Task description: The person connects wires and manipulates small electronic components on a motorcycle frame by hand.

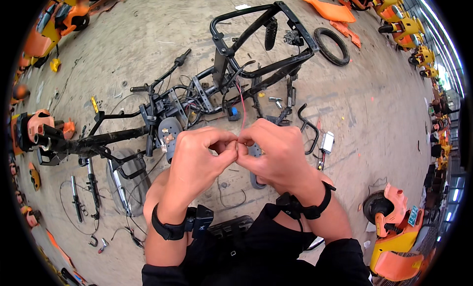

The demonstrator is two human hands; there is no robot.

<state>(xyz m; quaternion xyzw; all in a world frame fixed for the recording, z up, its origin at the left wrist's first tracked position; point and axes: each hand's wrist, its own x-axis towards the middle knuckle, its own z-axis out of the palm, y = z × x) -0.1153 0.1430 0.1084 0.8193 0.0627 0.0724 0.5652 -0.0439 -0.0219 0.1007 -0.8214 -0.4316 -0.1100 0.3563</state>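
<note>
My left hand [203, 149] and my right hand [271, 145] meet fingertip to fingertip in front of me, both closed in a pinch. A thin red wire [242, 101] runs down from the black scooter frame [197, 91] to the pinched fingers of both hands. Its end is hidden between the fingertips. The bare frame lies on the floor just beyond my hands, with loose dark cables along its middle. A small blue part [233, 113] rests by the frame, close above my hands.
Shock absorbers [92, 187] and cables lie on the floor at left. A black tyre [331, 46] and orange panels [329, 11] are at the far right. A silver box [326, 142] sits right of my hands. A yellow-orange scooter [399, 236] stands near right; more line both sides.
</note>
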